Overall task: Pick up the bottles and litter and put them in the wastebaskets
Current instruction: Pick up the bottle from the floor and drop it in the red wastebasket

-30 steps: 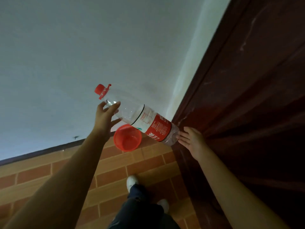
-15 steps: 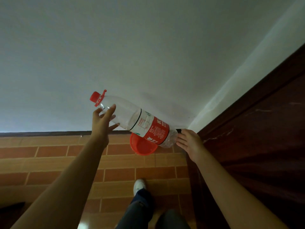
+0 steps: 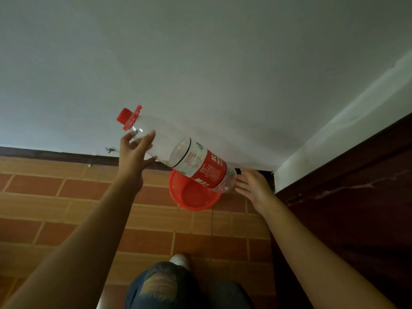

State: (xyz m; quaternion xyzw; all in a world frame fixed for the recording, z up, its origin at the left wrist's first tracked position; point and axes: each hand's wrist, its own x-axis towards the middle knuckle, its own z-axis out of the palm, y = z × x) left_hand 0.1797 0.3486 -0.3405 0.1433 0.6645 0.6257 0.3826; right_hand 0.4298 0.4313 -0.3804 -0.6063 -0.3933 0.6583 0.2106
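From where I sit, I have a large clear bottle (image 3: 178, 156) with a red cap and red label held up in the air between both hands, lying at a slant with the cap end up and to the left and the base down and to the right. My left hand (image 3: 133, 157) is curled around the upper shoulder of the bottle, fingers spread over the clear plastic; my right hand (image 3: 254, 186) is flat and open with its fingertips against the base, steadying it more than gripping. Just below and behind the label end sits the red wastebasket (image 3: 194, 195) on the tiled floor (image 3: 156, 217), tucked into the corner where the pale wall (image 3: 200, 63) meets a dark wooden door (image 3: 356, 197). The basket looks empty as far as I can see into it. I judge this bottle to be on the last step before its drop: picked up, carried over, not yet inside. No other bottles or litter show here, so I cannot say how much remains.
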